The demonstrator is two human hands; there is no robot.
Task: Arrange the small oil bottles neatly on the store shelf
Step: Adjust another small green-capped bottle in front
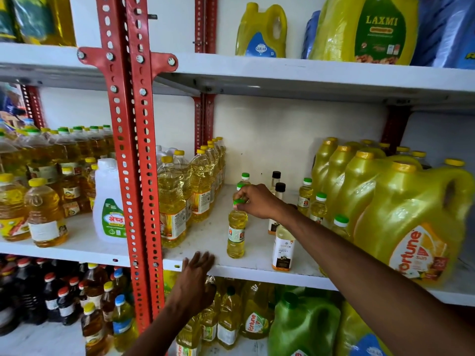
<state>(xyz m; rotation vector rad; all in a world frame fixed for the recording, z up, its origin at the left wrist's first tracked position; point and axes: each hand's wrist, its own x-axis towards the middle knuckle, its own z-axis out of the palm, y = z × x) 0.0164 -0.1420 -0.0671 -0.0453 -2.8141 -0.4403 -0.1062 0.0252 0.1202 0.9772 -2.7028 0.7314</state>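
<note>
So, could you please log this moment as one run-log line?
right hand: pinching cap of small oil bottle | bottle: upright on middle shelf | left hand: resting on shelf edge

I have only one view to work with, the wide-angle camera on the person's head. It stands close to the rack, facing it almost square and tipped slightly down, roughly level with the middle shelf (pixel 257 263). The red slotted upright (pixel 133 160) rises left of centre, bowed by the lens. Both forearms enter from the bottom edge, reaching away from me. The shelf above (pixel 308 73) and the lower tier (pixel 46 340) fill the top and bottom of the frame.
</note>
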